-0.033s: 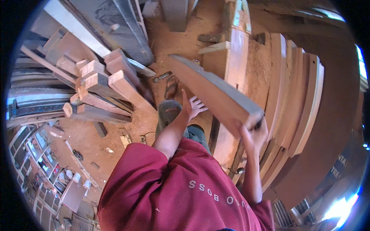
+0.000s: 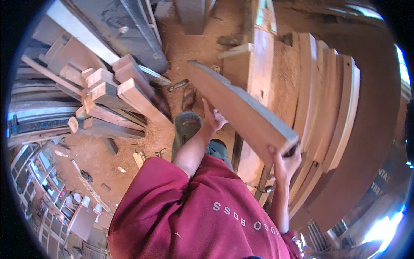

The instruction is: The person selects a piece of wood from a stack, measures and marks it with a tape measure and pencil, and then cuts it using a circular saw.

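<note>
A thick wooden beam slants across the middle, its far end up and left and its near end down and right. It has a smooth brown face and a greyish upper edge. My right hand grips the near end, with the thumb on the brown face and the other fingers around the end, partly hidden. Farther along, my left hand is at the beam's lower left edge, thumb raised along it. Its fingers are bent in against the beam and partly out of sight.
Several long timbers stand side by side on the right, beside a pale plank. On the left is a stack of cut wooden posts. Sawdust covers the floor. A dark metal-like panel stands at the upper left.
The near end of the beam has moved slightly down and to the right with my right hand. My left hand's spread fingers have drawn in against the beam.
</note>
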{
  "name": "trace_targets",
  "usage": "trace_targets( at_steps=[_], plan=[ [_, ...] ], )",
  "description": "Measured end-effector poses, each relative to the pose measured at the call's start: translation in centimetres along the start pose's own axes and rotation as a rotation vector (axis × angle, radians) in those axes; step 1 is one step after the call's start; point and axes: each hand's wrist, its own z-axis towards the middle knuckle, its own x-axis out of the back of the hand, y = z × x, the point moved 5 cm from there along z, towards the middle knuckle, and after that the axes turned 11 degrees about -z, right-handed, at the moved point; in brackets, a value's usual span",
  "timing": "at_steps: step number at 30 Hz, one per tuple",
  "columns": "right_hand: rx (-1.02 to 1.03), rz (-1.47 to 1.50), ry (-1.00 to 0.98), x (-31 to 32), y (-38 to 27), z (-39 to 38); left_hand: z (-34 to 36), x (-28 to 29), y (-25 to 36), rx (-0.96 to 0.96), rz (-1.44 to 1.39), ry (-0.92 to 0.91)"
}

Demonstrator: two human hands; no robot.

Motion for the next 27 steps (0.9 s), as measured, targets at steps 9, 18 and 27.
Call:
trace_targets(
  at_steps=[9,18,27],
  plan=[
    [-0.514,0.605,0.334,9.9,35.0,-25.2,-9.0,6.6,-17.4,0.22,0.565,0.197],
    [-0.852,1.042,0.345,1.2,49.2,-38.8,-12.6,10.1,-21.4,0.192,0.93,0.107],
    [-0.791,1.04,0.135,-1.9,48.0,-32.9,-6.6,7.3,-21.8,0.159,1.089,0.062]
  ],
)
